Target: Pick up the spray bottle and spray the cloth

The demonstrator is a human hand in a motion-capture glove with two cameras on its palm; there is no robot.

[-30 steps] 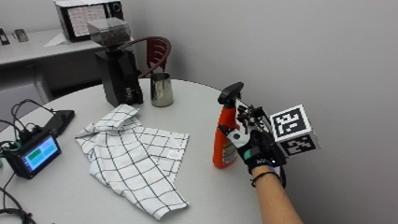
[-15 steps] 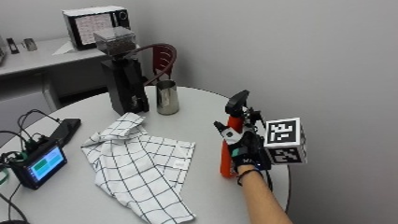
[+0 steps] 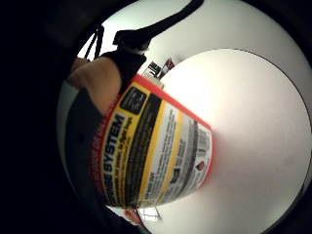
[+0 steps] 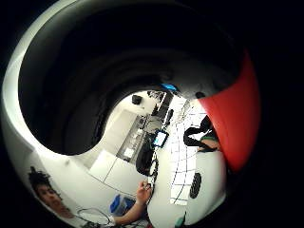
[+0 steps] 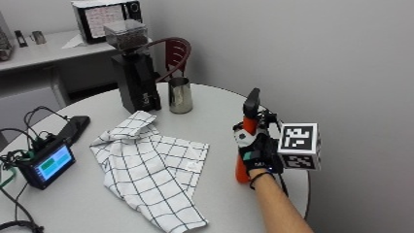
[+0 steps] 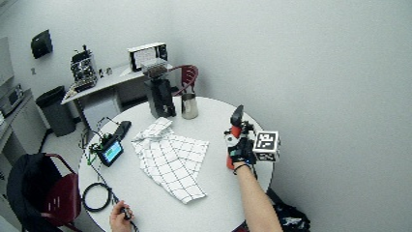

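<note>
- My right hand (image 5: pixel 260 154) is curled round the body of the spray bottle (image 5: pixel 246 145); the fingers wrap the orange bottle just below its black trigger head.
- The spray bottle stands upright near the counter (image 5: pixel 213 102) edge on the wall side. I cannot tell from these views whether its base touches the counter or is just clear of it.
- In the little-finger-side palm view the bottle's label fills the space next to the palm, so the hold sits low on the body.
- The cloth (image 5: pixel 155 165), a white checked one, lies spread flat towards the middle of the counter, well apart from the bottle.
- Procedure, as I judge it: lift the bottle straight up and keep it upright while carrying it towards the cloth.
- Turn the nozzle to face the cloth before squeezing; it appears to point up and away at present.
- Bring one finger onto the trigger without releasing the body.
- Keep the spray away from the small screen device (image 5: pixel 48 165) near the opposite counter edge, and from the coffee grinder (image 5: pixel 132 73) and metal jug (image 5: pixel 181 96) at the far edge.
</note>
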